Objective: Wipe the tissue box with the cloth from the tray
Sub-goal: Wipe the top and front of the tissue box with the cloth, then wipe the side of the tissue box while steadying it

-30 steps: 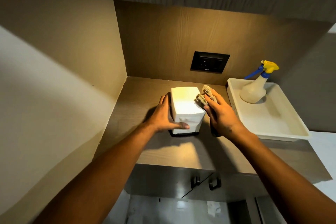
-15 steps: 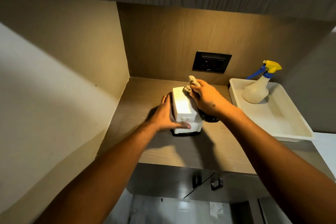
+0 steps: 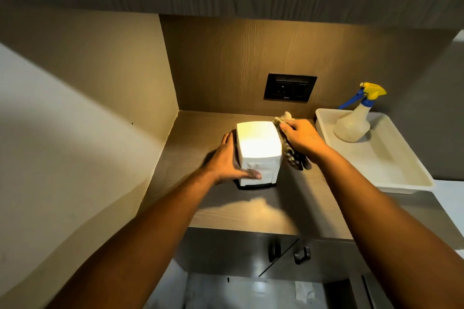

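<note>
Cloth pressed to the tissue box's right side while the other hand steadies it.

The white tissue box (image 3: 258,148) stands upright on the wooden counter (image 3: 200,130), below the dark wall socket (image 3: 290,87). The left hand (image 3: 227,158) clasps the box's left side, thumb across its front, probably so it cannot slide under the wiping. At the box's right face, the right hand (image 3: 302,137) is closed around the bunched cloth (image 3: 288,148), holding it flat against that side; one end pokes up past the fingers, the rest hangs toward the counter. Right of the box, well apart, the white tray (image 3: 391,168) holds only a spray bottle (image 3: 354,121), within easy reach.
</note>
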`<state>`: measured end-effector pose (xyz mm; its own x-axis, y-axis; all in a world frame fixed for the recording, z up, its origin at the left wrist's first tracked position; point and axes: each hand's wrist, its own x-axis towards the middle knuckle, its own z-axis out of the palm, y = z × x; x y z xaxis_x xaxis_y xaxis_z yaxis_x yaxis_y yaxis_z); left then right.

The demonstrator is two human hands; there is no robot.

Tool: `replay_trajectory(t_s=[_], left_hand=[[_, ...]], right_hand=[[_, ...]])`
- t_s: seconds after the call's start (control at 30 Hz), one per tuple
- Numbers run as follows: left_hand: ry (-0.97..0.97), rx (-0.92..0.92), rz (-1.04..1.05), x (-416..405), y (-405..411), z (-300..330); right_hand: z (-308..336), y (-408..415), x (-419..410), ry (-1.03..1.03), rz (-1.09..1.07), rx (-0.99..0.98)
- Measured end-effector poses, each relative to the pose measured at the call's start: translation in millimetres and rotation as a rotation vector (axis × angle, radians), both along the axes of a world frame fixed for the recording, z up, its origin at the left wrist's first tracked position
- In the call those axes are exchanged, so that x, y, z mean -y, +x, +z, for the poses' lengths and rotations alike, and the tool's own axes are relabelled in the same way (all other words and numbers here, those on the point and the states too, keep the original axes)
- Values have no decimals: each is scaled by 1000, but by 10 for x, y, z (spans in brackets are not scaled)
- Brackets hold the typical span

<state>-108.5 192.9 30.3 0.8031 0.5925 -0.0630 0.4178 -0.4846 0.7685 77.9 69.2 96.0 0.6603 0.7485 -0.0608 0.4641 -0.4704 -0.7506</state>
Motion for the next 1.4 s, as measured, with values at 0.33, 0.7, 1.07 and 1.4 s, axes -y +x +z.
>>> replay_trajectory(t_s=[0.33,0.7,1.07,1.4], left_hand=[[294,8,33,197,310,547],[565,-366,-329,14,460,616],[553,-376,-319,54,464,592],[551,-384,-318,74,460,614]], right_hand=[[-858,-507,773,378,-589,-594],[-1166,-1215,586,573,-490,-500],[-1018,-1133,342,624,-518,-530],[-985,-621,132,485,-497,-696]])
